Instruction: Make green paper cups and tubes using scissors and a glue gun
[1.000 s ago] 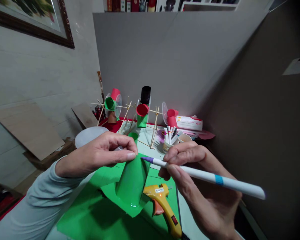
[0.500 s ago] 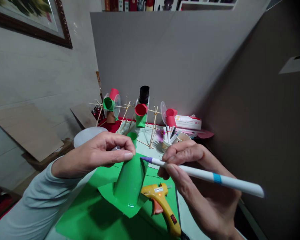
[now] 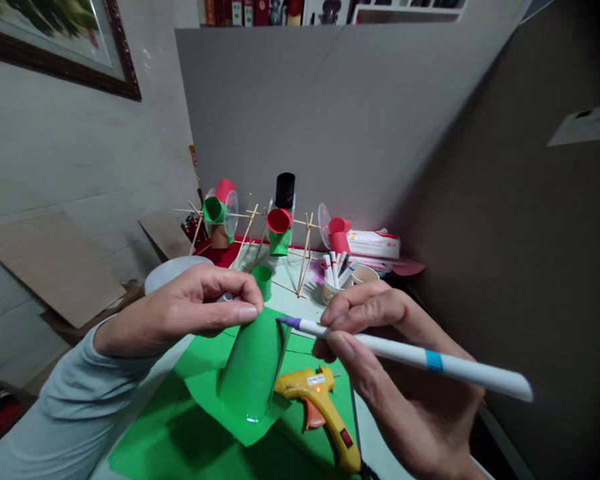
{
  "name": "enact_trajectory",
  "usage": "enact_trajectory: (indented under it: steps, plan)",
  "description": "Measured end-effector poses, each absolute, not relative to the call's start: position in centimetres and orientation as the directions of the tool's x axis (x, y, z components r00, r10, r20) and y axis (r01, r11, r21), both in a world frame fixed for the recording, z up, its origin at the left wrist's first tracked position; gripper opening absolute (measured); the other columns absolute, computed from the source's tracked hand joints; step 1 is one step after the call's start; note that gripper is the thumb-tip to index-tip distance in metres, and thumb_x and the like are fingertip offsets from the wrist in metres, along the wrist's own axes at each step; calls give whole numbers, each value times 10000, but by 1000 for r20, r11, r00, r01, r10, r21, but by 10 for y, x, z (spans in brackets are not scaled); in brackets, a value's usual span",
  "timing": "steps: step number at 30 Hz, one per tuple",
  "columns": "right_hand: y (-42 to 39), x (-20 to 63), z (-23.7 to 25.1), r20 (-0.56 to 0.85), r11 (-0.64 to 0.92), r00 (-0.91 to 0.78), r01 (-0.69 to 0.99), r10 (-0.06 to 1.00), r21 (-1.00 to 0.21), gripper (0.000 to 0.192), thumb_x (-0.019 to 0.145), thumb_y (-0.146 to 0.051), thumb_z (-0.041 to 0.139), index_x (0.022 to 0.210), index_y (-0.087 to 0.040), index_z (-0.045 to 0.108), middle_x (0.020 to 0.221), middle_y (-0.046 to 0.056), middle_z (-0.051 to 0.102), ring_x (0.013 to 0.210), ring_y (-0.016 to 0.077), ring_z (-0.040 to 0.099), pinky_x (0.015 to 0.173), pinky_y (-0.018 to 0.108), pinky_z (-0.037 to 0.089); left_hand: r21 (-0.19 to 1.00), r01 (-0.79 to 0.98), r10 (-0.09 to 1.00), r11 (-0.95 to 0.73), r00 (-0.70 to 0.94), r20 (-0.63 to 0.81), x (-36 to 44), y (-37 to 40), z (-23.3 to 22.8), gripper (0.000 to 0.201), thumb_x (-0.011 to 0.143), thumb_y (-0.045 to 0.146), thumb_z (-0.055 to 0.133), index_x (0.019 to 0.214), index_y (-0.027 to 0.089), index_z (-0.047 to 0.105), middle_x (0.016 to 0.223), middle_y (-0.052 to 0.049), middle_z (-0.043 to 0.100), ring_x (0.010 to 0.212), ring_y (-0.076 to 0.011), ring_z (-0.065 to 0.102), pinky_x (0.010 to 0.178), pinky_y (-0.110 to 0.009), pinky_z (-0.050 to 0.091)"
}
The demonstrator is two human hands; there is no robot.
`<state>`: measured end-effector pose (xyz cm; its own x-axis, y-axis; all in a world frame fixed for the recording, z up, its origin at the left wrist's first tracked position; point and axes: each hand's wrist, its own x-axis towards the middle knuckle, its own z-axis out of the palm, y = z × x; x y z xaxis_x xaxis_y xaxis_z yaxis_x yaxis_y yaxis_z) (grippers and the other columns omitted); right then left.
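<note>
Left grip (image 3: 200,307) pinched on green cone (image 3: 253,363); right grip (image 3: 380,347) clasping marker (image 3: 405,357) beside it.

The near work area was crowded. A green cone (image 3: 253,367) stood on green paper (image 3: 180,433), pinched at its top by the left hand (image 3: 200,310). The right hand (image 3: 390,373) held a pen (image 3: 405,353) with its tip at the cone's upper right edge, closing the gap between the hands. A glue gun (image 3: 325,413) lay just right of the cone's base, blocking low access there. Behind, a small green cup (image 3: 264,280), a stick frame (image 3: 275,240) and a marker cup (image 3: 335,280) barred the far side. A grey board (image 3: 330,113) walled the back, another the right (image 3: 530,233). Open room remained on the paper at lower left.
</note>
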<state>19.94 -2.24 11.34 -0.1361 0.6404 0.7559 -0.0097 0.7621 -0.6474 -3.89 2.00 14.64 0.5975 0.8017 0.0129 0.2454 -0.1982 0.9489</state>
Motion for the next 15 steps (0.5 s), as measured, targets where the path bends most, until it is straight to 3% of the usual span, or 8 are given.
enact_trajectory:
  steps: [15]
  plan:
    - [-22,199,115,752,755,-125,-22,648,-655,188,849,-24,649,914,-200,663,894,39,638,746,168,650,573,296,573,969,214,857,-126,515,-2,-35,13,147,261,835,405,698,727,174,641,559,59,331,510,-80,226,465,-260,120]
